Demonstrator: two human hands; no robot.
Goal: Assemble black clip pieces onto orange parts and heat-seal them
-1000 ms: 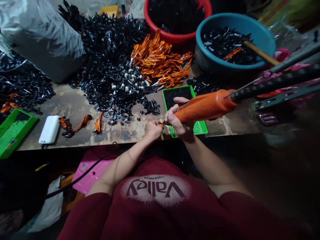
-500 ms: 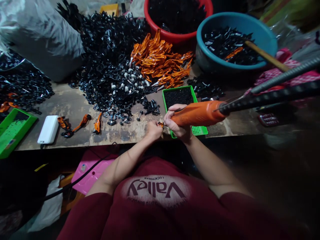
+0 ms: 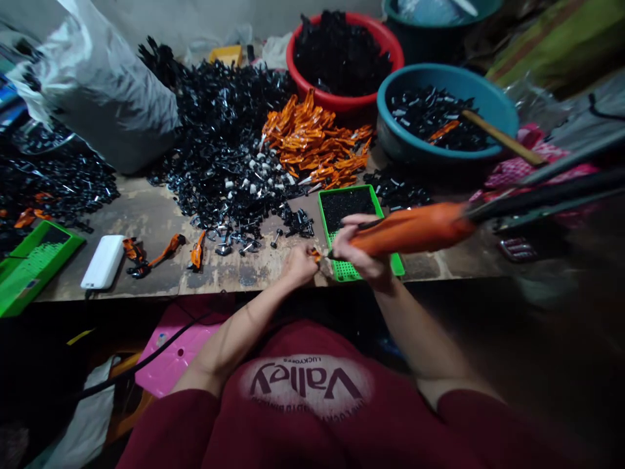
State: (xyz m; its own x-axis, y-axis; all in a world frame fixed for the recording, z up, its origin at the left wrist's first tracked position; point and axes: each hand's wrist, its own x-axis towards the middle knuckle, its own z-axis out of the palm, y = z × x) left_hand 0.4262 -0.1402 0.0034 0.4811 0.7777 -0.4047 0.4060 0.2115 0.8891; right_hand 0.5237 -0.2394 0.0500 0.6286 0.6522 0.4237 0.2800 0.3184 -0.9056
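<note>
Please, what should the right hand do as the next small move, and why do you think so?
Probably bring the tip of the orange-handled tool in the right hand to the small orange piece pinched in the left hand, because the tip points at it and only a small gap appears.

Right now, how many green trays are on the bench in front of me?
2. One green tray sits on the wooden bench beneath the right hand; the other green tray lies at the bench's left end, beside the white power bank. More could be hidden under the piles.
</note>
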